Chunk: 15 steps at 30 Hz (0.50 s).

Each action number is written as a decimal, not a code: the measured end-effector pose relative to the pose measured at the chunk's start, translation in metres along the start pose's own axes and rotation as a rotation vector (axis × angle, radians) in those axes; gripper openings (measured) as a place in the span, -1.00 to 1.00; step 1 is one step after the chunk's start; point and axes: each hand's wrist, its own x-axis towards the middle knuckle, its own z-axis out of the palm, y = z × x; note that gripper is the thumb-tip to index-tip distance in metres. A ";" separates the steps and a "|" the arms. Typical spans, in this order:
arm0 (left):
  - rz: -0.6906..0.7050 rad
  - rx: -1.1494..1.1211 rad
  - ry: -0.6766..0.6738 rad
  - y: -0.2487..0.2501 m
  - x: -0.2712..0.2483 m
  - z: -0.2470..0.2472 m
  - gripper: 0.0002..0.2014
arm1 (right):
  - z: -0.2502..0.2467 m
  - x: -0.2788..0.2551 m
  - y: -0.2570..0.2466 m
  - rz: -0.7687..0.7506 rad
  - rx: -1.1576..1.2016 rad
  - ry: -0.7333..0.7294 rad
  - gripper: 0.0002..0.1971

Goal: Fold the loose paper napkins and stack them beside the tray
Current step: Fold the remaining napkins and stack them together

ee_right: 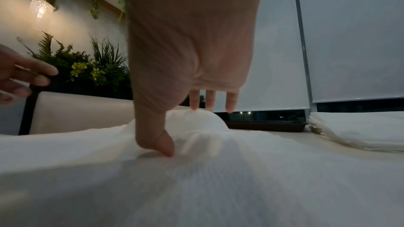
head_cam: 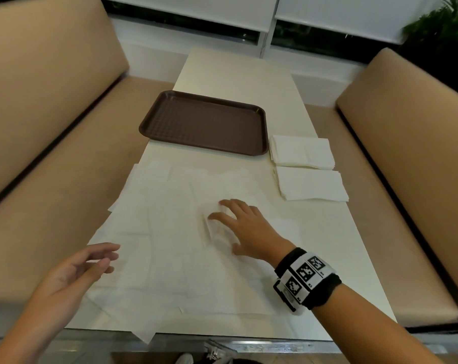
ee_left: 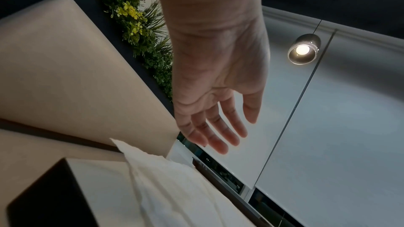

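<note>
Left hand (head_cam: 72,269) hovering, relaxed; right hand (head_cam: 245,227) bunching loose napkin (head_cam: 212,227).

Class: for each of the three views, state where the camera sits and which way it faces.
Head: above, facing down the table at tray; both hands show.
Left wrist: faces along the open left hand toward blinds.
Right wrist: low, along the right hand gathering a loose napkin.
Shared: folded napkin stacks in head and right-wrist views.

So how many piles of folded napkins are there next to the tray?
2. One pile sits right of the brown tray; the second pile lies just in front of it, nearer the person.
</note>
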 end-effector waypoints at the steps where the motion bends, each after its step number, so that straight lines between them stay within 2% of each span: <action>1: 0.008 -0.005 0.007 0.002 -0.001 0.000 -0.68 | -0.001 0.002 0.000 0.003 -0.024 0.024 -0.11; 5: 0.035 -0.030 0.006 0.006 -0.004 0.001 -0.65 | -0.005 0.012 -0.002 -0.014 0.034 0.063 -0.14; 7: 0.053 -0.048 -0.007 0.007 -0.004 0.002 -0.67 | -0.006 0.019 -0.003 -0.040 0.069 0.071 -0.31; 10: 0.058 -0.074 -0.012 0.008 -0.006 0.001 -0.85 | -0.011 0.028 -0.002 -0.094 0.045 0.124 -0.74; 11: 0.061 -0.073 -0.009 0.008 -0.006 -0.001 -0.85 | -0.013 0.030 -0.001 -0.100 0.043 0.138 -0.80; 13: 0.057 -0.069 0.010 0.011 -0.006 -0.003 -0.86 | -0.021 0.033 0.002 -0.095 0.074 0.151 -0.81; 14: 0.062 -0.066 0.003 0.014 -0.006 -0.004 -0.76 | -0.026 0.035 0.002 -0.091 0.117 0.163 -0.80; 15: 0.069 -0.051 -0.005 0.015 -0.005 -0.006 -0.58 | -0.034 0.035 0.002 -0.090 0.172 0.177 -0.80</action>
